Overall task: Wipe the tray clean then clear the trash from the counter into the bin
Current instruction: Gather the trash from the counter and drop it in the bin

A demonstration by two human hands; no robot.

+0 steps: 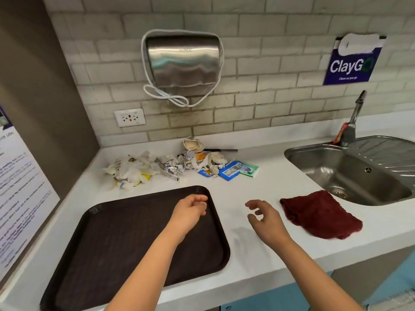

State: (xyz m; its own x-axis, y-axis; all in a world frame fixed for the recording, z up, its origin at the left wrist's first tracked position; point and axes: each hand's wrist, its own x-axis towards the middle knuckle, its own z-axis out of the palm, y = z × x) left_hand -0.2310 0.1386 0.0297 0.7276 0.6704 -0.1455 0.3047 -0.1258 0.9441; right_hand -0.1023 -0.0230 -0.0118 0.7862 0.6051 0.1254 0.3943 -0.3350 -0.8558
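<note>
So here's where I'm at: the brown tray sits flat on the white surface in the lower left of the frame, and from what I can see it looks bare, no crumbs or scraps on it, though the dark texture would hide smears. My left hand hovers over the tray's upper right corner with the fingers curled in loosely; I can't spot anything in that grip, but the curl hides the palm, so I honestly can't tell whether it's fully closed or pinching something small. My right hand is off the tray, above bare surface at centre frame, fingers spread and bent, holding nothing.

The red cloth lies crumpled just right of that hand, beside the sink at the right edge, which makes sense as the spot to drop a wiper, close to water. My guess is the wiping part is done or nearly so, given the cloth is lying loose.

The trash pile, mostly tissues, wrappers and a crushed cup, is bunched at the back of the surface above the tray, near the wall. It's all still there, and I see no bin in frame, so clearing is yet to happen.
</note>
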